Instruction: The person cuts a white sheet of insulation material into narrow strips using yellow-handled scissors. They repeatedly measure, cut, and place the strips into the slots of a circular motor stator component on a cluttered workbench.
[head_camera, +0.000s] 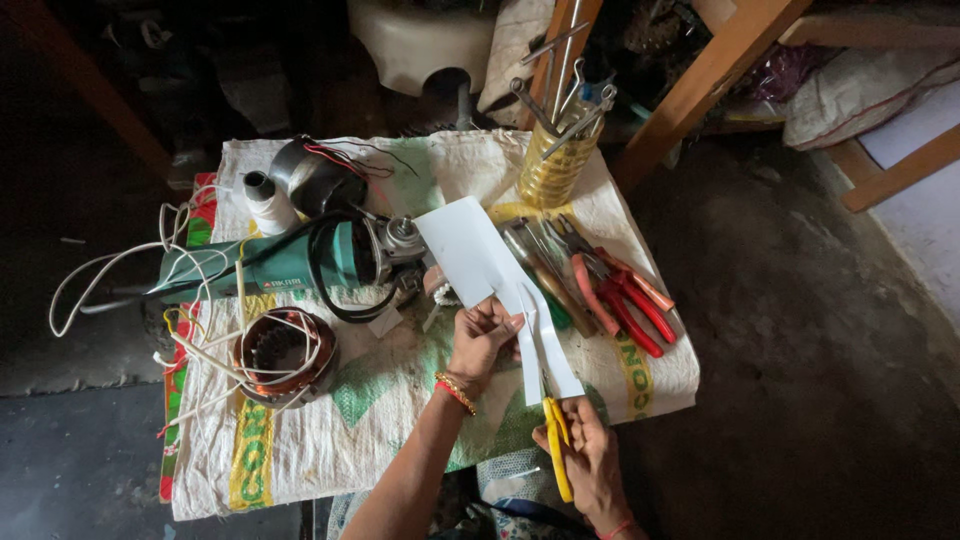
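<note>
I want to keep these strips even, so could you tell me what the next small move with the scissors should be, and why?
Probably run the yellow-handled scissors in the right hand further up the white sheet. The left hand pinches the sheet above the cuts, and the narrow strips are slit only at its lower end.

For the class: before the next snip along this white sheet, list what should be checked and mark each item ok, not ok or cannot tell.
1. Left hand holds the white sheet: ok.
2. Right hand has its grip on the yellow-handled scissors: ok.
3. Blades meet the sheet's cut strips: ok.
4. Left fingers clear of the blades: cannot tell.
5. Red-handled pliers lie clear of the sheet: ok.
6. Light on the work: ok.
</note>
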